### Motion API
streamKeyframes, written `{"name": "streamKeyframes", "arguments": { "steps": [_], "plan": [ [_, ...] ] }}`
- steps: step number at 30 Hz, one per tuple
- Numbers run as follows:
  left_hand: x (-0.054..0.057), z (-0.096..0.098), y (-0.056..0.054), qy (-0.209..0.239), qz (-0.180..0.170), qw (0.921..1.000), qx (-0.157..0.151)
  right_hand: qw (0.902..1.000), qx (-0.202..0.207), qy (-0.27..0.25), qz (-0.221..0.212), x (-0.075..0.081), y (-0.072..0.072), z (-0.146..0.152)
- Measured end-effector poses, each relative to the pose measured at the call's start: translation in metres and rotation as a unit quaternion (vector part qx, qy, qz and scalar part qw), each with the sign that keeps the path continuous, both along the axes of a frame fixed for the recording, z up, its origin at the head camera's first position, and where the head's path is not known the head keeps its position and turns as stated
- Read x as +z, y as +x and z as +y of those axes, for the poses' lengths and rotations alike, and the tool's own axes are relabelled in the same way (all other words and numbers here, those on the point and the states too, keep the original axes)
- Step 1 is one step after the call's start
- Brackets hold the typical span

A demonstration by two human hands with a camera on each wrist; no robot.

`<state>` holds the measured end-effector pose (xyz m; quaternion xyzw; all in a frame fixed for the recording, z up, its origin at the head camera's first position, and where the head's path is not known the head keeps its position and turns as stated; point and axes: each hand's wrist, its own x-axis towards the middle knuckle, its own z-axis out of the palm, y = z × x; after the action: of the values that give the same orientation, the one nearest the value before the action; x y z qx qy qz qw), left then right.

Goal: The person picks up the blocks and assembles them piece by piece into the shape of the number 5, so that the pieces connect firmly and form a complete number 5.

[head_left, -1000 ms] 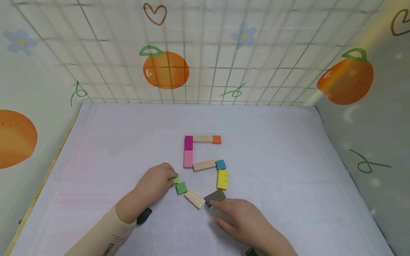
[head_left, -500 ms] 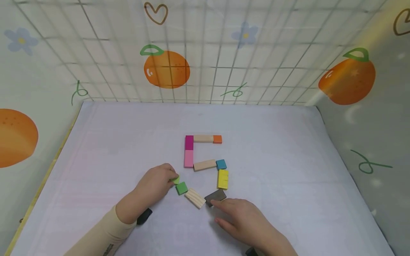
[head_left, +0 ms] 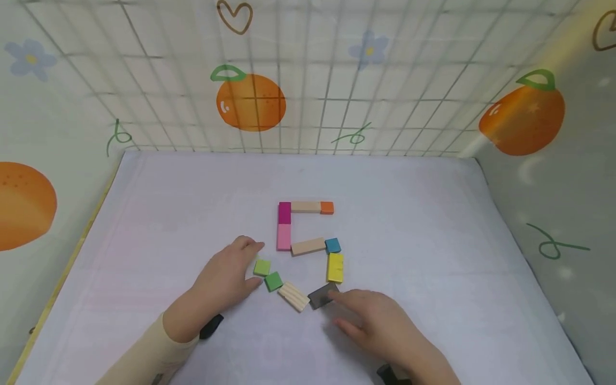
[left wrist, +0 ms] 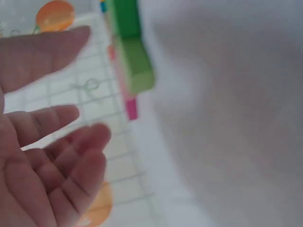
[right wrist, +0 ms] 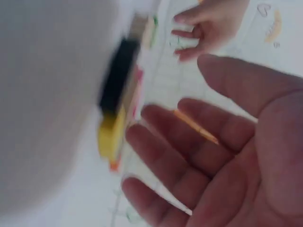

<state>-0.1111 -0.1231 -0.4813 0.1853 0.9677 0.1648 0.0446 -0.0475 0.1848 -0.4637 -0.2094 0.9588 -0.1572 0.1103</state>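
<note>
My left hand (head_left: 222, 275) is spread beside the light green block (head_left: 262, 267), thumb and fingers apart, holding nothing. Touching that block's corner is a darker green block (head_left: 273, 281), followed by a ridged natural wood block (head_left: 293, 297). My right hand (head_left: 380, 323) has its index finger extended at the dark grey block (head_left: 323, 295); in the right wrist view its fingers are loosely bent around nothing. The curve continues up through a yellow block (head_left: 335, 268), a blue block (head_left: 332, 245) and a plain wood block (head_left: 308, 246).
Farther back, a pink block (head_left: 284, 237), a magenta block (head_left: 284, 213), another plain wood block (head_left: 306, 207) and an orange block (head_left: 327, 208) complete the outline, shaped like a 5. A white cloth (head_left: 409, 214) covers the table, with printed curtains on three sides.
My left hand has let go of the light green block and drawn back leftward, its fingers spreading. The right index finger has slid right and slightly up along the dark grey block.
</note>
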Motion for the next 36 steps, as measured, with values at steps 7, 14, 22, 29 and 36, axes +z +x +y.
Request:
{"name": "streamKeyframes", "arguments": {
  "steps": [7,14,22,29,36],
  "plan": [
    [0.017,-0.024,0.03,-0.037,0.051,0.9977,-0.022,0.9884,-0.102,0.033,0.107,0.019,-0.02,0.034],
    [0.018,-0.022,0.05,-0.036,0.052,0.9964,-0.056,0.9866,-0.147,0.021,0.067,0.016,-0.017,0.061],
    [0.029,-0.01,0.062,-0.079,0.077,0.9929,-0.045,0.9881,-0.143,0.057,0.005,0.004,-0.007,0.058],
    [0.007,0.0,0.081,-0.08,0.008,0.9907,-0.11,0.9885,-0.114,0.083,-0.054,-0.006,0.011,0.031],
    [-0.002,0.001,0.085,-0.07,0.005,0.9915,-0.109,0.9899,-0.109,0.088,-0.019,-0.014,0.017,0.026]
  ]
}}
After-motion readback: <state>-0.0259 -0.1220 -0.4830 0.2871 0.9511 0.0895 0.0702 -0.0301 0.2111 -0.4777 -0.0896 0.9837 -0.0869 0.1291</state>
